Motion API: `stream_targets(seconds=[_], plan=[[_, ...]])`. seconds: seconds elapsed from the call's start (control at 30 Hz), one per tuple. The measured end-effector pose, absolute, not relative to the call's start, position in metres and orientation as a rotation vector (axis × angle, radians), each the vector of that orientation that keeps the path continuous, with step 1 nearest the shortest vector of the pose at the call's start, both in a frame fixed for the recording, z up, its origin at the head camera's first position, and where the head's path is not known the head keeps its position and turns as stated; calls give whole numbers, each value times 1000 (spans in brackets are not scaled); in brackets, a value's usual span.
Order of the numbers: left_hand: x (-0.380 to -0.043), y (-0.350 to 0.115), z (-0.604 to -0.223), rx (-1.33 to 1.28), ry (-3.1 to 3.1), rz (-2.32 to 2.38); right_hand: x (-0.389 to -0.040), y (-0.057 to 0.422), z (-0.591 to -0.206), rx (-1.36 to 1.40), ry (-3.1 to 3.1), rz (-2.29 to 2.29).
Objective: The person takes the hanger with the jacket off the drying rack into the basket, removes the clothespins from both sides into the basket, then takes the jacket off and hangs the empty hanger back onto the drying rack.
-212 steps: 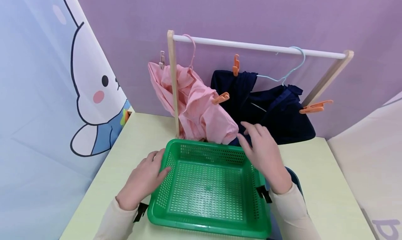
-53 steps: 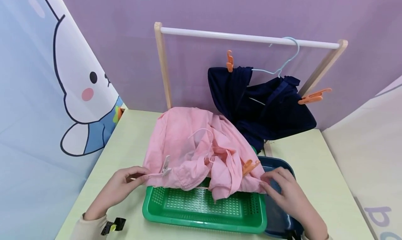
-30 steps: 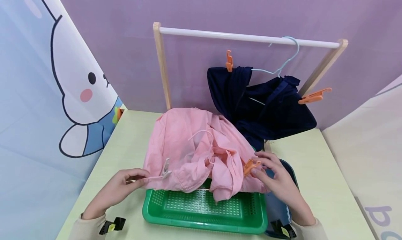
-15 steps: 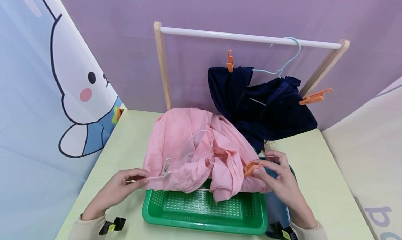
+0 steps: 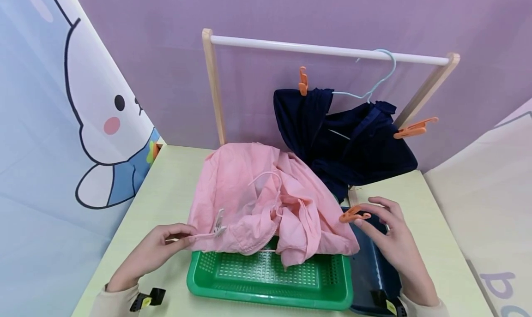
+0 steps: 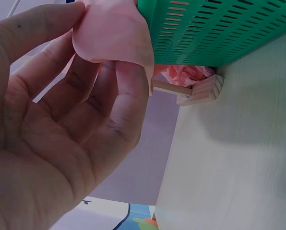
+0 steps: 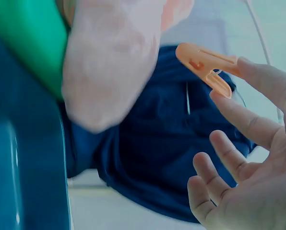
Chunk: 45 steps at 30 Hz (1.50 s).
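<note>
A pink zip jacket [image 5: 249,183] lies over the back of a green basket [image 5: 266,301], its pink hanger hook [image 5: 266,173] showing on top. My left hand [image 5: 155,250] pinches the jacket's left end, and in the left wrist view the cloth sits between thumb and fingers. Close by, a pale clothespin [image 5: 219,224] is clipped to the jacket. My right hand [image 5: 395,236] pinches an orange clothespin [image 5: 354,214] by its two legs. In the right wrist view that orange clothespin [image 7: 208,64] is apart from the jacket's sleeve end [image 7: 107,72].
Behind stands a clothes rack with a white rail [image 5: 291,46]. A dark navy garment [image 5: 357,151] hangs there on a light blue hanger [image 5: 380,81], with orange clothespins [image 5: 304,81] on it. A dark blue tray [image 5: 367,271] stands right of the basket.
The pink jacket came off the rack onto the basket. My right hand let go of the jacket's right end, took the orange clothespin off it and moved right. The left hand stays put lately.
</note>
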<state>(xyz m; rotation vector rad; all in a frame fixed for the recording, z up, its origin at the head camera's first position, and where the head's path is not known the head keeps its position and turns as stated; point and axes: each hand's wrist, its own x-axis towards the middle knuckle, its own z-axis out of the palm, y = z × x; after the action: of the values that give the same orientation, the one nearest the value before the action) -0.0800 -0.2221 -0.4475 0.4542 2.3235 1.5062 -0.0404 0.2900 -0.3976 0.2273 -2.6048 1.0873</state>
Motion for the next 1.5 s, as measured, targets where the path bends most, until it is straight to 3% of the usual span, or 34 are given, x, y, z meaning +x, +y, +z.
stream_targets(seconds=[0.93, 1.5], plan=[[-79, -224, -448, 457, 2314, 1522, -48, 322, -443, -57, -2993, 603], [-78, -223, -448, 431, 2316, 1526, -47, 321, -445, -24, -2992, 613]])
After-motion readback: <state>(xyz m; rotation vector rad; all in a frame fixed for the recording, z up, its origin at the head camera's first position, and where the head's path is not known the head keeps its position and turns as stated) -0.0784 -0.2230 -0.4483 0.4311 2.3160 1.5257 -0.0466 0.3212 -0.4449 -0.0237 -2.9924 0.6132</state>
